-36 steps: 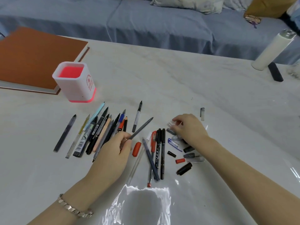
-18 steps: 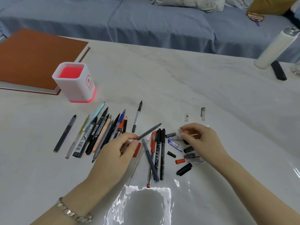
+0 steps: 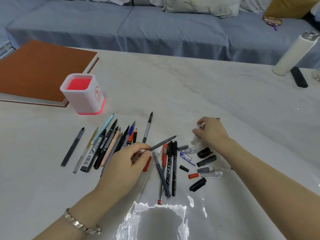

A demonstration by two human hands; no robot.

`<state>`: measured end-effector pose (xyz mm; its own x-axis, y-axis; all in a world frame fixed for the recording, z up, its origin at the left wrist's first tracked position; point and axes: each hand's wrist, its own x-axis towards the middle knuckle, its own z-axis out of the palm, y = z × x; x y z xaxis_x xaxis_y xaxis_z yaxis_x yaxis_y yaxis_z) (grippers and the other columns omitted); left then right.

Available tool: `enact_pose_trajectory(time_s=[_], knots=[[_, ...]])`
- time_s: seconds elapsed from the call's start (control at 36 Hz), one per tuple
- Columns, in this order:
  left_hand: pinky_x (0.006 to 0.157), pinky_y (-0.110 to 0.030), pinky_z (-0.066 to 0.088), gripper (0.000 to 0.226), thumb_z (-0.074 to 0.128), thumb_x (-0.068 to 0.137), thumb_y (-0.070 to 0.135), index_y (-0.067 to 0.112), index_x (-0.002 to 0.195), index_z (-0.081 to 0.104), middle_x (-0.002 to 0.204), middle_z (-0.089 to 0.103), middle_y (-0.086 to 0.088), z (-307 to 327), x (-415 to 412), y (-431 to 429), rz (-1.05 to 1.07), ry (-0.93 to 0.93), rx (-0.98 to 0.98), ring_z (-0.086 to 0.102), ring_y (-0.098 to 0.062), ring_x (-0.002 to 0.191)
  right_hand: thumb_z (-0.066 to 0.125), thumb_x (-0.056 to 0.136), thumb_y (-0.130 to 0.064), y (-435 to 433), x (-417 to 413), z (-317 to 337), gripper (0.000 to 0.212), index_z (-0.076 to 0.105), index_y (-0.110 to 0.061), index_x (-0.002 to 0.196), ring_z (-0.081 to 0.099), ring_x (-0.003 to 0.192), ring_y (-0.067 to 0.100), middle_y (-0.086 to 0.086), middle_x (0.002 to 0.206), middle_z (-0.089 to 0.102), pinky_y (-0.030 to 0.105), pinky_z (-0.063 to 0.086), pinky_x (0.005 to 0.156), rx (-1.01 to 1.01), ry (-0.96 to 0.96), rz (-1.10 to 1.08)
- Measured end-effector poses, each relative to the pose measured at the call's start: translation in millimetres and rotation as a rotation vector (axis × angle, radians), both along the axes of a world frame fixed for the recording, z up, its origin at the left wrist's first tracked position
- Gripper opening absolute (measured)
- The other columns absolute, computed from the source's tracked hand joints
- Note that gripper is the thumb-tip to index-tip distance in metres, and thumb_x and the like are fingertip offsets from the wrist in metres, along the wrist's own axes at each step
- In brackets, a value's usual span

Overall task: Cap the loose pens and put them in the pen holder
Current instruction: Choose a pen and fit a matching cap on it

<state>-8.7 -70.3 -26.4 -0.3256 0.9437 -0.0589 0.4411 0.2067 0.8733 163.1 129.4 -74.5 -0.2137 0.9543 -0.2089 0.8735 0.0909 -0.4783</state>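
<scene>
We see the left hand (image 3: 124,163) pinching a grey pen (image 3: 162,142) between thumb and fingers (image 3: 138,146), tip aimed toward the right hand (image 3: 212,132), whose curled fingers (image 3: 199,121) grip a blurred clear cap (image 3: 200,126). On the bench (image 3: 190,94), loose caps (image 3: 206,161) lie just nearer us than those fingers; the pen holder (image 3: 83,96) stands well beyond the left fingers.
</scene>
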Motion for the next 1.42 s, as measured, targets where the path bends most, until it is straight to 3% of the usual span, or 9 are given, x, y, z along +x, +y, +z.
enact_pose_trajectory(time_s=[0.11, 0.25, 0.39, 0.53, 0.67, 0.78, 1.03, 1.28, 1.42], knots=[[0.068, 0.0, 0.041, 0.026, 0.056, 0.088, 0.019, 0.045, 0.082, 0.054, 0.074, 0.063, 0.011, 2, 0, 0, 0.009, -0.009, 0.002, 0.054, 0.01, 0.079, 0.058, 0.081, -0.011, -10, 2, -1, 0.015, 0.065, -0.007, 0.094, 0.052, 0.083, 0.018, 0.008, 0.091, 0.064, 0.025, 0.038, 0.069, 0.043, 0.091, -0.033], [0.064, -0.002, 0.041, 0.023, 0.056, 0.088, 0.019, 0.041, 0.085, 0.057, 0.073, 0.061, 0.009, 1, 3, 0, -0.013, -0.024, -0.009, 0.054, 0.01, 0.073, 0.057, 0.083, -0.012, -34, 14, 12, 0.027, 0.062, -0.006, 0.109, 0.054, 0.08, 0.017, 0.004, 0.082, 0.061, 0.022, 0.036, 0.075, 0.054, 0.243, -0.11], [0.063, -0.007, 0.043, 0.017, 0.056, 0.088, 0.019, 0.035, 0.089, 0.063, 0.07, 0.062, 0.007, -2, 8, -1, -0.024, -0.03, -0.017, 0.054, 0.002, 0.071, 0.057, 0.085, -0.009, -66, 25, 43, 0.015, 0.068, -0.019, 0.084, 0.062, 0.069, 0.015, 0.006, 0.074, 0.067, 0.028, 0.052, 0.08, -0.115, 0.666, -0.191], [0.061, -0.007, 0.041, 0.016, 0.056, 0.087, 0.021, 0.035, 0.088, 0.065, 0.08, 0.063, 0.016, -1, 12, -3, -0.032, -0.062, -0.02, 0.054, 0.001, 0.067, 0.052, 0.088, -0.012, -92, 28, 65, 0.013, 0.065, -0.01, 0.088, 0.07, 0.072, 0.006, 0.0, 0.071, 0.072, 0.013, 0.055, 0.07, -0.425, 1.177, -0.341], [0.055, -0.006, 0.037, 0.017, 0.057, 0.087, 0.02, 0.033, 0.09, 0.067, 0.073, 0.062, 0.014, 5, 14, -5, -0.042, -0.086, 0.013, 0.05, 0.001, 0.059, 0.045, 0.091, -0.006, -108, 24, 75, 0.016, 0.06, -0.003, 0.089, 0.071, 0.069, 0.011, 0.005, 0.067, 0.073, 0.014, 0.056, 0.064, -0.584, 1.406, -0.418], [0.057, -0.003, 0.037, 0.018, 0.058, 0.086, 0.018, 0.029, 0.094, 0.069, 0.071, 0.061, 0.022, 9, 17, -7, -0.054, -0.086, 0.019, 0.052, 0.005, 0.062, 0.046, 0.09, -0.007, -114, 20, 72, 0.015, 0.061, -0.004, 0.088, 0.071, 0.069, 0.012, 0.005, 0.069, 0.073, 0.014, 0.055, 0.059, -0.592, 1.394, -0.416], [0.058, -0.007, 0.037, 0.02, 0.059, 0.085, 0.018, 0.037, 0.086, 0.068, 0.081, 0.063, 0.014, 12, 19, -9, -0.081, -0.036, 0.026, 0.051, -0.001, 0.067, 0.05, 0.088, -0.009, -122, 17, 71, 0.014, 0.064, -0.009, 0.088, 0.07, 0.065, 0.009, 0.005, 0.072, 0.074, 0.014, 0.054, 0.058, -0.516, 1.308, -0.351], [0.06, -0.008, 0.037, 0.022, 0.059, 0.085, 0.019, 0.04, 0.087, 0.066, 0.075, 0.065, 0.005, 11, 18, -11, -0.101, -0.014, 0.047, 0.052, -0.004, 0.069, 0.055, 0.085, -0.006, -126, 18, 74, 0.014, 0.067, -0.013, 0.082, 0.068, 0.06, 0.007, 0.0, 0.07, 0.074, 0.014, 0.056, 0.064, -0.321, 1.187, -0.265], [0.059, -0.009, 0.037, 0.023, 0.059, 0.086, 0.022, 0.044, 0.087, 0.064, 0.076, 0.065, 0.004, 9, 16, -12, -0.131, 0.038, 0.081, 0.052, -0.007, 0.071, 0.057, 0.084, -0.003, -130, 17, 75, 0.019, 0.068, -0.018, 0.079, 0.069, 0.06, 0.008, -0.005, 0.07, 0.074, 0.012, 0.054, 0.059, -0.255, 1.095, -0.187]])
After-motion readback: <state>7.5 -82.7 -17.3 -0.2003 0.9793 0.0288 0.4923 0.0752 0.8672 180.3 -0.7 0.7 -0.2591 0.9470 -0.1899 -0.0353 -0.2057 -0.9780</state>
